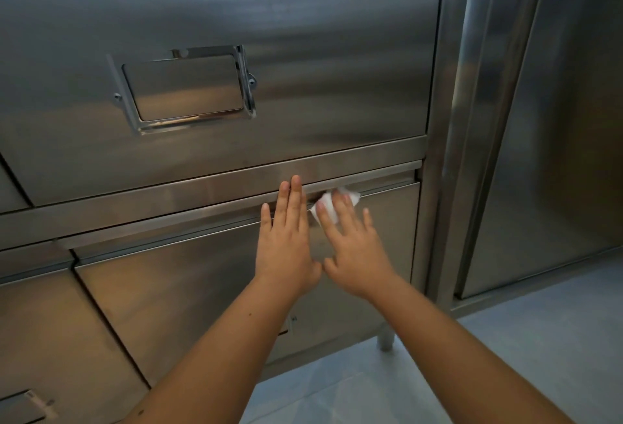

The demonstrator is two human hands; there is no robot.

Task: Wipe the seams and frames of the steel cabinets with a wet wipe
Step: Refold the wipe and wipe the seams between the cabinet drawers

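A steel cabinet fills the view, with an upper drawer front [303,69] and a lower one [202,282]. Between them runs a horizontal frame rail [168,197] with a dark seam [387,186] under it. My right hand [350,248] presses a white wet wipe [332,204] flat against the seam at the lower drawer's top edge; the fingers cover much of the wipe. My left hand [286,241] lies flat on the lower drawer beside it, fingers together, fingertips on the rail, holding nothing.
A chrome label holder [183,88] is fixed on the upper drawer. A vertical steel post [445,154] bounds the drawers on the right, with another steel cabinet panel [556,154] beyond it. A cabinet leg [386,337] stands on the pale floor [505,339]. More drawers [50,339] sit lower left.
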